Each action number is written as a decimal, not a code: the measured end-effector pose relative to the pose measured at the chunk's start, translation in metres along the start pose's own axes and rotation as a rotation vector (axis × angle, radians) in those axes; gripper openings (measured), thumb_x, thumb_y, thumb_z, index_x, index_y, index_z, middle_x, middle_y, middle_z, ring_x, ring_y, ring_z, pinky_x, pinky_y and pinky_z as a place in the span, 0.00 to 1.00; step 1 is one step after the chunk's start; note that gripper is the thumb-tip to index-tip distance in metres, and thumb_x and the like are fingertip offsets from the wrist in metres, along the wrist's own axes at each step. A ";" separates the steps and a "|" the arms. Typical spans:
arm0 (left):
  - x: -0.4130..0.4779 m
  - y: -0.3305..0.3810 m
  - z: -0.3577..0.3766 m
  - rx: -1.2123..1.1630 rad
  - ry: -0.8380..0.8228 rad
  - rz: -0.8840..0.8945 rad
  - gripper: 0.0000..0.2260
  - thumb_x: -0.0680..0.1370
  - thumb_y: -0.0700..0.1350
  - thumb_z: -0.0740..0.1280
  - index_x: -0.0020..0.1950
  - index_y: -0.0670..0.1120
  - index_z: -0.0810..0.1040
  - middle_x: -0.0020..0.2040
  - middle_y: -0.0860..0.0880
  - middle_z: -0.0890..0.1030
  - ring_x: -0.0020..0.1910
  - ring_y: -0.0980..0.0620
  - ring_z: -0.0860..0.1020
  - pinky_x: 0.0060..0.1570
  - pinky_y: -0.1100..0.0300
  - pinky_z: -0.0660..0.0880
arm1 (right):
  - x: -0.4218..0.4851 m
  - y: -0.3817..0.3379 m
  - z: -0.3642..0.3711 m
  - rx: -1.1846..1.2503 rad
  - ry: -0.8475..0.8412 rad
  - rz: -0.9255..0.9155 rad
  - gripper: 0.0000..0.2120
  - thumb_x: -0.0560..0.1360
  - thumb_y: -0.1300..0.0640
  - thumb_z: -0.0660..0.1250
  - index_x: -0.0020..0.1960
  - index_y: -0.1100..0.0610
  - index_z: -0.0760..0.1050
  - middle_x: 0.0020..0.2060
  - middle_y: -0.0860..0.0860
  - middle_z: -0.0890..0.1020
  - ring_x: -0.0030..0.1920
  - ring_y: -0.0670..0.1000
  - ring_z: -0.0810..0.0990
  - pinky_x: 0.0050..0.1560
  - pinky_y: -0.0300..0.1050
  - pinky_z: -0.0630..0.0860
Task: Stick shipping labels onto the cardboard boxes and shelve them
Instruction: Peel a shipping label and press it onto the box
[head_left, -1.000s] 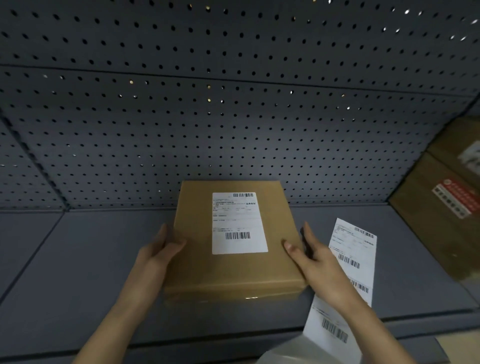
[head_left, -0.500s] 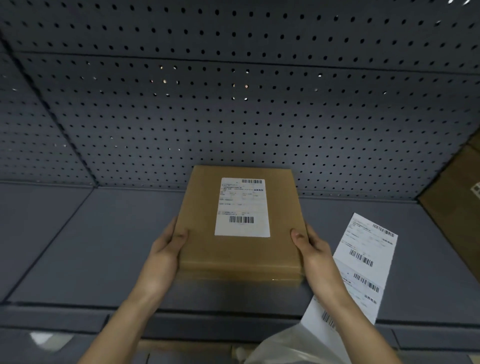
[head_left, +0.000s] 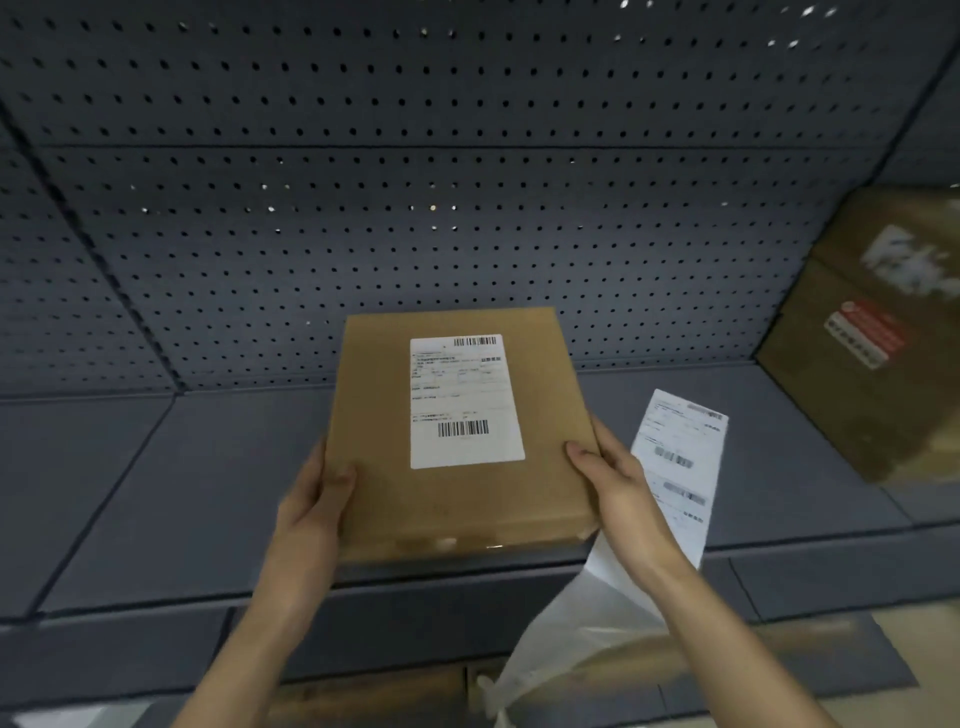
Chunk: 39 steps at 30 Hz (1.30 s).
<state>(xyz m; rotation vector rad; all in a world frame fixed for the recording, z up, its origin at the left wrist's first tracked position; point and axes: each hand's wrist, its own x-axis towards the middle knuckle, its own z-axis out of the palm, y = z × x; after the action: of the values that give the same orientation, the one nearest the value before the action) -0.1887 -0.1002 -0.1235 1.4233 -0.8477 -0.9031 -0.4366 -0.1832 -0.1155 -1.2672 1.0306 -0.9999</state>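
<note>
At frame centre, the left hand and right hand are clamping the labelled cardboard box by its long side edges, thumbs on top. Its long axis is pointing at the pegboard back, over the grey shelf. Both hands are equally near; a label strip is trailing under the right hand.

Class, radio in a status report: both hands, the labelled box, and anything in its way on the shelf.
Left hand and right hand grip the cardboard box by its sides. Shipping label on top. Box over the shelf. Label strip hangs by right hand; bigger box far right.
</note>
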 end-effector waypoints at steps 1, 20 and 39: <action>-0.004 0.001 -0.002 -0.003 -0.008 0.009 0.16 0.83 0.48 0.59 0.71 0.56 0.73 0.62 0.60 0.81 0.62 0.58 0.78 0.67 0.54 0.70 | -0.009 -0.001 0.001 -0.007 0.019 -0.006 0.19 0.82 0.60 0.59 0.71 0.49 0.70 0.58 0.45 0.83 0.57 0.44 0.82 0.52 0.33 0.77; -0.103 0.019 0.134 -0.020 -0.548 0.008 0.21 0.83 0.48 0.60 0.76 0.60 0.64 0.63 0.68 0.73 0.60 0.68 0.72 0.57 0.67 0.67 | -0.217 -0.020 -0.114 -0.104 0.650 -0.093 0.20 0.79 0.56 0.67 0.68 0.44 0.71 0.57 0.41 0.83 0.53 0.41 0.82 0.47 0.31 0.76; -0.299 0.025 0.485 0.096 -0.834 -0.017 0.22 0.82 0.49 0.62 0.75 0.62 0.65 0.64 0.62 0.76 0.61 0.56 0.76 0.63 0.50 0.72 | -0.412 -0.009 -0.431 -0.064 1.065 -0.122 0.17 0.78 0.59 0.67 0.66 0.48 0.75 0.50 0.41 0.84 0.48 0.39 0.83 0.41 0.29 0.75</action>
<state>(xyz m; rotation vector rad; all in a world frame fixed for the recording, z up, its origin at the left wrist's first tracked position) -0.7547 -0.0436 -0.0897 1.1129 -1.5044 -1.5203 -0.9567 0.1082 -0.0997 -0.8017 1.7926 -1.8199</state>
